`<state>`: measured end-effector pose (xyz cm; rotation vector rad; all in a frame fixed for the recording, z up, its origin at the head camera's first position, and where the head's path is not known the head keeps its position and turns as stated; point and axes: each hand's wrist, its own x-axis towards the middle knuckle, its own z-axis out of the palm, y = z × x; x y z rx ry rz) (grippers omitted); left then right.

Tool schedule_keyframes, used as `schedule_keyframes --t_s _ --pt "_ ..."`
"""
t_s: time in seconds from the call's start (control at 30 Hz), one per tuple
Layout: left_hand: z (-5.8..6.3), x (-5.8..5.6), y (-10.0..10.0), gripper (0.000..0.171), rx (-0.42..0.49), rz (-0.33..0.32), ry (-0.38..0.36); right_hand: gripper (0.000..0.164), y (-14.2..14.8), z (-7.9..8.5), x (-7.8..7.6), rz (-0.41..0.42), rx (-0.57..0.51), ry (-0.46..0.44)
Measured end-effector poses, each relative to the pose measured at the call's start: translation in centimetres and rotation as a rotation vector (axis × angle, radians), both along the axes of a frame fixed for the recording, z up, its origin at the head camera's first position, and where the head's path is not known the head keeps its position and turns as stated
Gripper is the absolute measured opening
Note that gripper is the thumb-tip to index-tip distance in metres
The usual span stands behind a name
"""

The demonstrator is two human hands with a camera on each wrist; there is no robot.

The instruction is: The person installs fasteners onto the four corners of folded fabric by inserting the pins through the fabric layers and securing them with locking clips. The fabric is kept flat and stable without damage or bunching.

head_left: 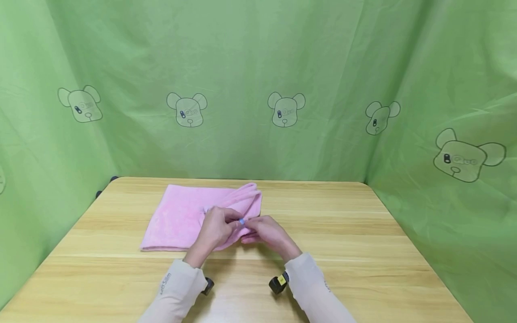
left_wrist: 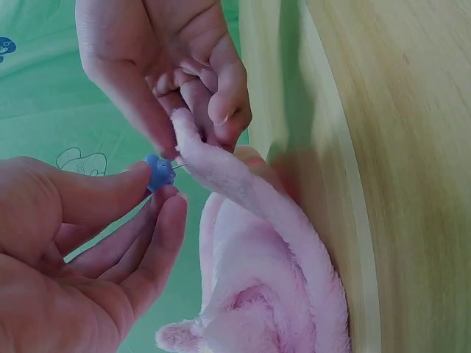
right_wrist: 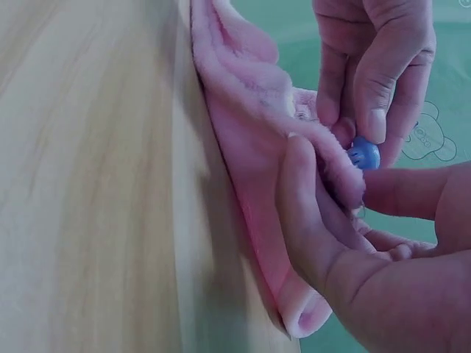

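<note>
A pink plush cloth [head_left: 177, 217] lies folded on the table, its right part lifted and bunched. My left hand [head_left: 216, 229] pinches the blue head of a pin [left_wrist: 160, 172] between thumb and fingers. From that head a thin metal shaft runs to the raised cloth edge in the left wrist view; the point is hidden there. My right hand [head_left: 268, 231] grips the same edge, thumb on one side and fingers on the other, as the right wrist view shows. Both hands meet close together over the cloth's right end.
The wooden table [head_left: 343, 233] carries the cloth. Green curtains [head_left: 242, 54] with bear-head drawings hang behind it and along both sides. Dark wrist cameras [head_left: 278, 283] stick out below both sleeves, above the table's near part.
</note>
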<state>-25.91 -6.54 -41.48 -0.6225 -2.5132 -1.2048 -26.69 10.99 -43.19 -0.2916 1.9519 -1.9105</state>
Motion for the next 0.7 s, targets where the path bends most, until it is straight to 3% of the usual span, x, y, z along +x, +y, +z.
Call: schedule_keyframes --t_s 0.2,0.47,0.7 --pt "-0.04 -0.04 0.03 0.018 0.031 -0.001 -0.033 0.04 0.02 0.11 -0.13 0.024 -0.038 -0.032" --pt "0.0 0.14 0.05 0.016 -0.058 -0.008 -0.083 0.035 0.11 0.21 -0.04 0.008 -0.046 -0.03" --pt "-0.07 0.31 0.01 0.014 -0.065 -0.024 -0.08 0.033 0.0 0.18 -0.03 -0.015 -0.04 -0.032"
